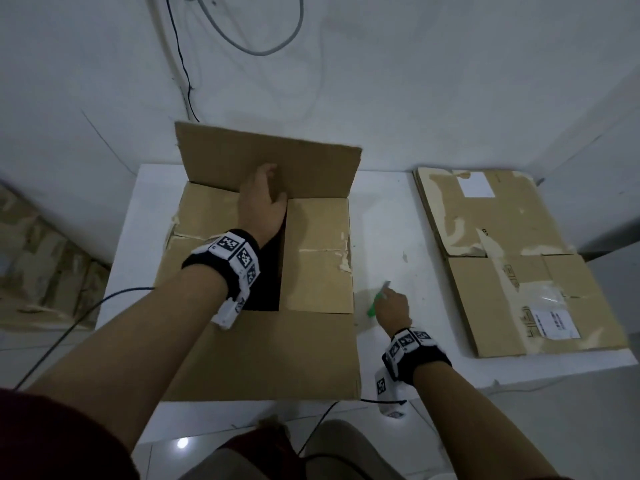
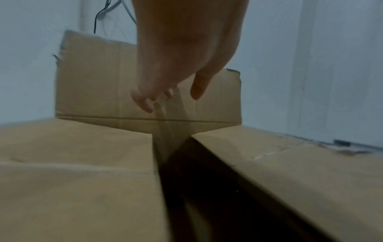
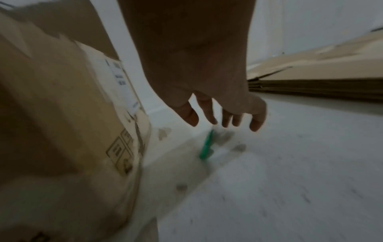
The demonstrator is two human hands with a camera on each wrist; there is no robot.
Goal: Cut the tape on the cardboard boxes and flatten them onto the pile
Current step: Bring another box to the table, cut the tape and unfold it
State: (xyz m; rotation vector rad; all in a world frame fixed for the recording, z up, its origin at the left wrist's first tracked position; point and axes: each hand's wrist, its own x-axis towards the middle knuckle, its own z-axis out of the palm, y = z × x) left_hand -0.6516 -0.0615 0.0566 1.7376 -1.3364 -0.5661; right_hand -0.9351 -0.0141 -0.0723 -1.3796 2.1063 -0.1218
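A brown cardboard box (image 1: 311, 358) stands on the white table (image 1: 391, 237), its top flaps parted over a dark gap. Its far flap (image 1: 311, 168) stands upright. My left hand (image 1: 265, 192) reaches over the gap to that flap (image 2: 93, 81); in the left wrist view this hand (image 2: 165, 93) has relaxed fingers and holds nothing. A green cutter (image 1: 374, 304) lies on the table right of the box. My right hand (image 1: 393, 304) hovers just over the cutter (image 3: 206, 147); its (image 3: 223, 117) fingers are spread and not gripping. The pile of flattened boxes (image 1: 502, 271) lies at the right.
The table stands in a corner of white walls with cables (image 1: 242, 36) hanging behind. More taped cardboard (image 1: 34, 254) lies low at the left. Small tape scraps (image 3: 182, 186) dot the tabletop between the box (image 3: 62, 114) and the pile (image 3: 321, 78). Wrist cables trail off the front edge.
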